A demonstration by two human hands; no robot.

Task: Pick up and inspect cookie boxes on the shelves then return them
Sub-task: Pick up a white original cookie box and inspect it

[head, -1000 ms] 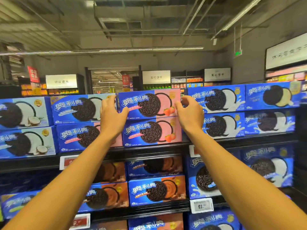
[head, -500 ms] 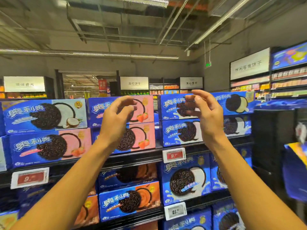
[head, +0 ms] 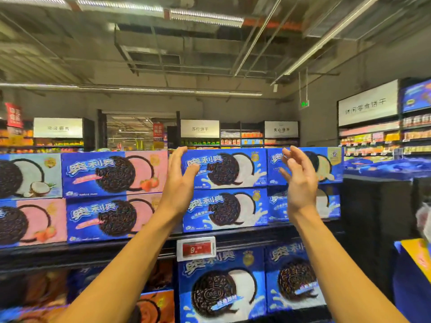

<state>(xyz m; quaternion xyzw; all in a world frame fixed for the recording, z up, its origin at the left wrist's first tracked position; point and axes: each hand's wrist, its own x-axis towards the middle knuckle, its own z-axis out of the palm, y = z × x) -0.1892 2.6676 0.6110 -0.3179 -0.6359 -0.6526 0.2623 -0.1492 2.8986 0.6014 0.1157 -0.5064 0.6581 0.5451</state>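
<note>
Blue cookie boxes fill the top shelf in two stacked rows. A blue box with a white-cream cookie [head: 224, 169] lies on top of a matching box [head: 227, 209]. My left hand [head: 179, 183] is raised at the top box's left end, fingers straight, fingertips at its upper left corner. My right hand [head: 299, 183] is raised past the box's right end, in front of the neighbouring blue box [head: 326, 164], fingers relaxed and spread. Neither hand holds anything.
Pink strawberry boxes [head: 114, 174] and a coconut box [head: 30, 176] sit to the left. A red price tag [head: 196, 249] hangs on the shelf edge [head: 256, 238]. Larger blue boxes [head: 221, 287] stand below. A dark shelf end [head: 375, 217] is at right.
The view has swung right along the shelf. Both hands left the pink strawberry box and moved right, now flanking the blue white-cream box, with fingers opened wider.
</note>
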